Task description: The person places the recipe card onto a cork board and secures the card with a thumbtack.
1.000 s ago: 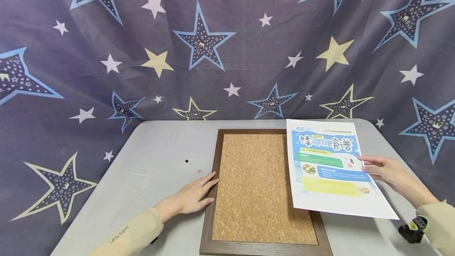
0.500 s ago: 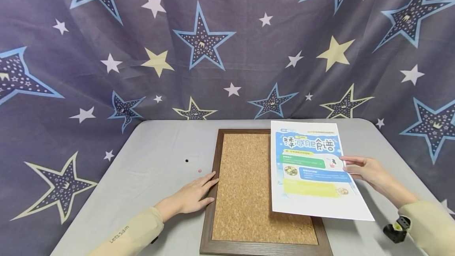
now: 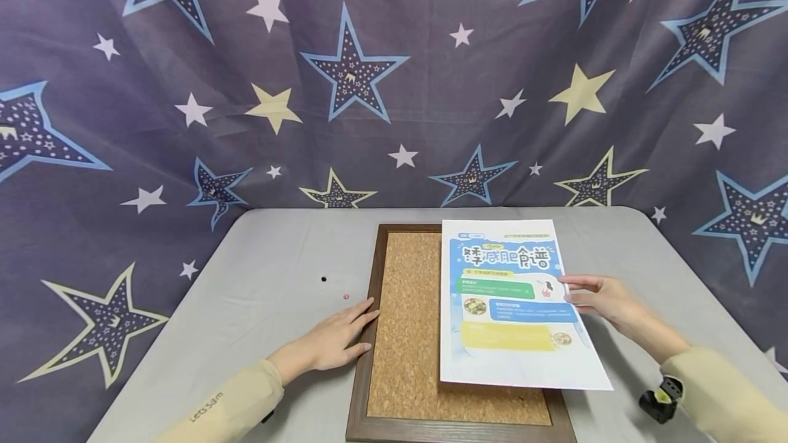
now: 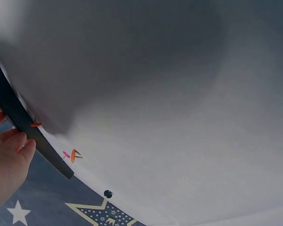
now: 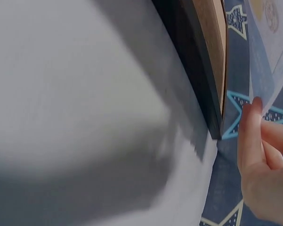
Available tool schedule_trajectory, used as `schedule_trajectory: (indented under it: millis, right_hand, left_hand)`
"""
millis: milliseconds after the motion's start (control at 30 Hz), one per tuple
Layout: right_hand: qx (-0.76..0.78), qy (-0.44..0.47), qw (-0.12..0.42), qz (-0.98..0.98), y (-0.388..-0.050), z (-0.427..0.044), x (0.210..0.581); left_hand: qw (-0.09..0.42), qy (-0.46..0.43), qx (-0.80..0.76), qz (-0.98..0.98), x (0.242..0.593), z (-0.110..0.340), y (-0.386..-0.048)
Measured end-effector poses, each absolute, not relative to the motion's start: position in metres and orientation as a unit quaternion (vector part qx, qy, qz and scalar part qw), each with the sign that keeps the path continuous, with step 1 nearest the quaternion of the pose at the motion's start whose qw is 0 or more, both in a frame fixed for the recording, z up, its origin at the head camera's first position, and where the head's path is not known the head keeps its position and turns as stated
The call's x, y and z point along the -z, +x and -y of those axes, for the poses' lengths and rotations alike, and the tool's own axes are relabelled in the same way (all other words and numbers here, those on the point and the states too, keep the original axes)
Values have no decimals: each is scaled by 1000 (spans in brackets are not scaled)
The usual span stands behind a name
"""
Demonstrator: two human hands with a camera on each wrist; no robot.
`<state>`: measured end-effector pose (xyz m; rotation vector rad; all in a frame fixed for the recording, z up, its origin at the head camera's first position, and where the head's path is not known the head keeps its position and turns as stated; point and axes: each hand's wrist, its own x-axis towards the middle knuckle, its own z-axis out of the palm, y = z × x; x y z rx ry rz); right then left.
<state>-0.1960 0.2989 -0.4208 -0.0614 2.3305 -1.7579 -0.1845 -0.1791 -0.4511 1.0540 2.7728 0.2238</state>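
A corkboard (image 3: 403,333) in a dark brown wooden frame lies on the table. My left hand (image 3: 326,340) rests on its left edge with the fingers extended; the left wrist view shows these fingers (image 4: 16,140) against the side of the frame (image 4: 54,157). Between thumb and fingers, my right hand (image 3: 622,310) pinches the right edge of a printed paper poster (image 3: 511,364) with blue, green and yellow blocks. The poster is held above the board, covering much of its right half. In the right wrist view, fingertips (image 5: 256,104) grip the poster's edge (image 5: 273,52).
Left of the board lie a black thumbtack (image 3: 323,279) and a pink thumbtack (image 3: 346,297). The left wrist view also shows orange thumbtacks (image 4: 74,156) close to the frame. A star-patterned curtain (image 3: 394,87) hangs behind the grey-covered table (image 3: 265,251).
My right hand has carried the poster leftward and slightly nearer to me, so it covers more of the corkboard. The left hand has stayed in place on the frame.
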Motion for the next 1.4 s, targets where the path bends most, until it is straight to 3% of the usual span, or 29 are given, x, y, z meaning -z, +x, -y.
schedule_trajectory:
  millis: [867,1400]
  right_hand:
    - [603,1,137,-785,-203,-229,430]
    - [597,17,139,-790,-202,-214,436]
  left_hand:
    - [72,355,-72,-929,452,179,-185]
    - [64,361,-80,-927,452,179,-184]
